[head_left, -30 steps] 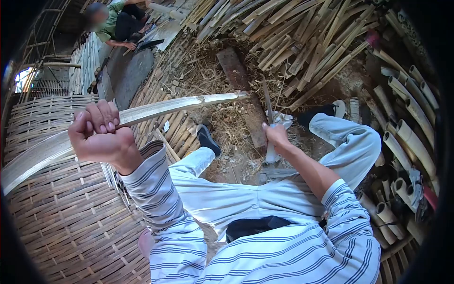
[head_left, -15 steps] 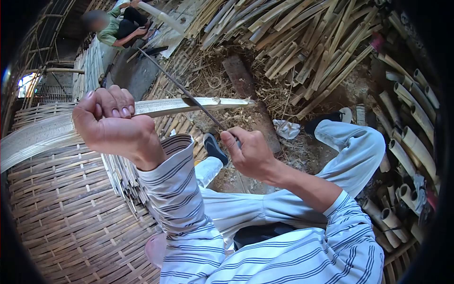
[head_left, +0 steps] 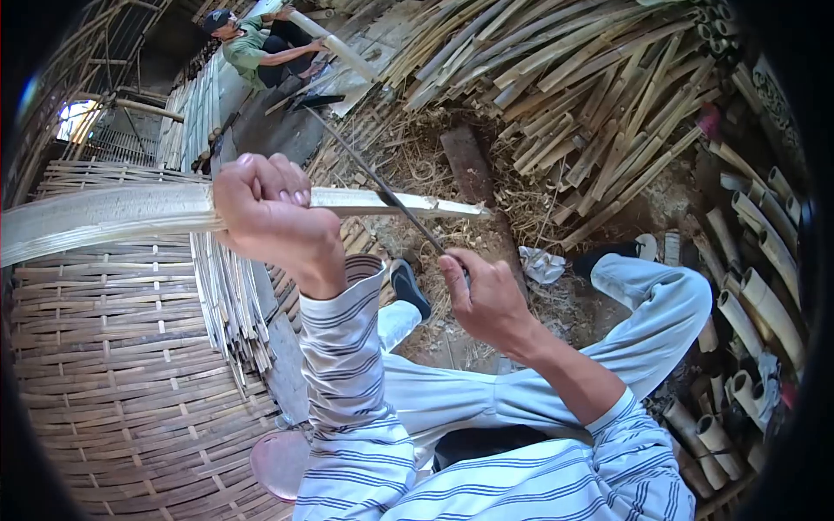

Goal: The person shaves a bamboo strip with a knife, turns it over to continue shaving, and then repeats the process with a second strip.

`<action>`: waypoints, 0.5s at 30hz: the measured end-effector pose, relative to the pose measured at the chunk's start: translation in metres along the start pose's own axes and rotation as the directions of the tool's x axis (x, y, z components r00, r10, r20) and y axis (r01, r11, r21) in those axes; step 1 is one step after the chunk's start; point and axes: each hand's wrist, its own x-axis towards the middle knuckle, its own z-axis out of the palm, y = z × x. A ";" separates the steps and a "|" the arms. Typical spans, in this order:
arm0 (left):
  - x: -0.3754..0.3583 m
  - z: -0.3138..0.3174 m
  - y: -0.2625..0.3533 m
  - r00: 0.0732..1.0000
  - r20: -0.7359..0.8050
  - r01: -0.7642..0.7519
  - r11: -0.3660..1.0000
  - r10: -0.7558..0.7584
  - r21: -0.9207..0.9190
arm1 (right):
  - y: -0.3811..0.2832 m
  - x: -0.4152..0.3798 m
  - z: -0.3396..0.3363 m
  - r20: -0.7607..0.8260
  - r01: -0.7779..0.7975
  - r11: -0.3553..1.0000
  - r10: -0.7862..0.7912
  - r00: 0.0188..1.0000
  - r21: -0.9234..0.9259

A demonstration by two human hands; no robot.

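My left hand (head_left: pixel 274 213) is closed around a long, pale split bamboo strip (head_left: pixel 113 211), which bends away past the left edge of the view. Its narrow end sticks out to the right of my fist. My right hand (head_left: pixel 488 300) grips a long, thin-bladed knife (head_left: pixel 352 159); its handle is mostly hidden by my fingers. The blade runs up and to the left, crossing the strip between my left fist and the narrow end. Where they cross, the blade appears to touch the strip.
A woven bamboo mat (head_left: pixel 104 365) spreads at left, beside a bundle of thin strips (head_left: pixel 228 300). Split bamboo (head_left: pixel 556 95) is heaped at the upper right, cut bamboo tubes (head_left: pixel 764 304) at far right. Shavings surround a dark wooden block (head_left: pixel 466 156). A co-worker (head_left: pixel 256 52) handles a bamboo pole (head_left: pixel 334 45).
The view has shifted, so most things sit farther right. My left fist is closer to the knife along the strip, whose left part hangs less low. The co-worker's head is turned differently.
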 end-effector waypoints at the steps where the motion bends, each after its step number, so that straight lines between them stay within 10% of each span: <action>1: -0.004 0.004 0.002 1.000 -0.003 -0.004 1.000 0.004 0.005 | -0.004 -0.001 -0.001 -0.021 0.045 0.999 -0.046 0.999 -0.014; 15: -0.013 0.006 0.008 1.000 -0.018 -0.016 0.998 0.018 0.065 | 0.032 0.007 0.008 -0.008 -0.043 0.996 0.042 0.999 -0.079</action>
